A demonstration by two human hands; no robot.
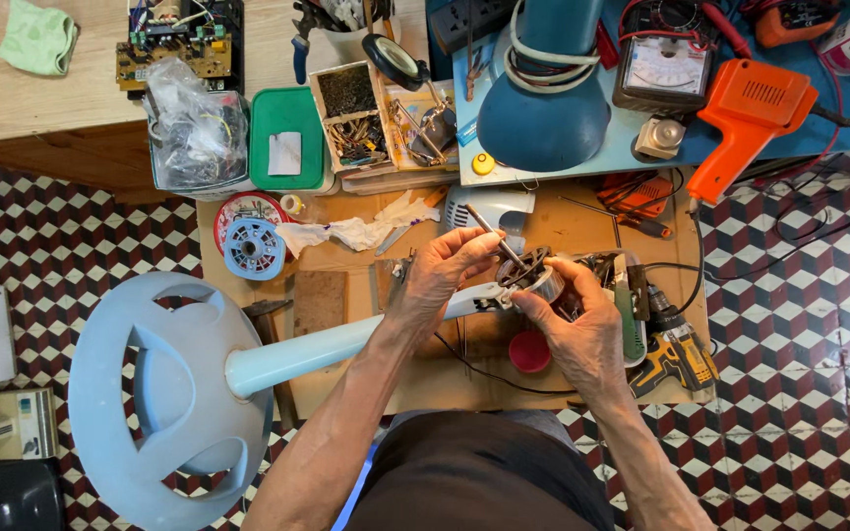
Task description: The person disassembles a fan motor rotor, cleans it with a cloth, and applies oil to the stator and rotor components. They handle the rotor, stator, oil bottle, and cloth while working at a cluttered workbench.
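Low wooden tabletop (563, 221) in front of me, set on a floor of red, black & white cube-pattern tiles (799, 315); a second pale wood bench (71, 98) sits top left w/ a green cloth (39, 35) on it. Tabletop is crowded: green-lidded plastic box (288, 139), clear bag of parts (194, 128), blue lamp base (543, 113), analog meter (663, 67), orange soldering gun (748, 113), yellow-black cordless drill (679, 356), red round cap (529, 350). A pale blue fan stand w/ round base (164, 393) lies across the tabletop edge & over the floor. My right hand (582, 329) has its grip closed round a small round metal motor part (533, 277), held up just above the tabletop centre. My left hand (450, 265) pinches a thin metal-shafted tool (496, 236), narrow grip, tip touching the motor part. Both hands close together, nearly touching.
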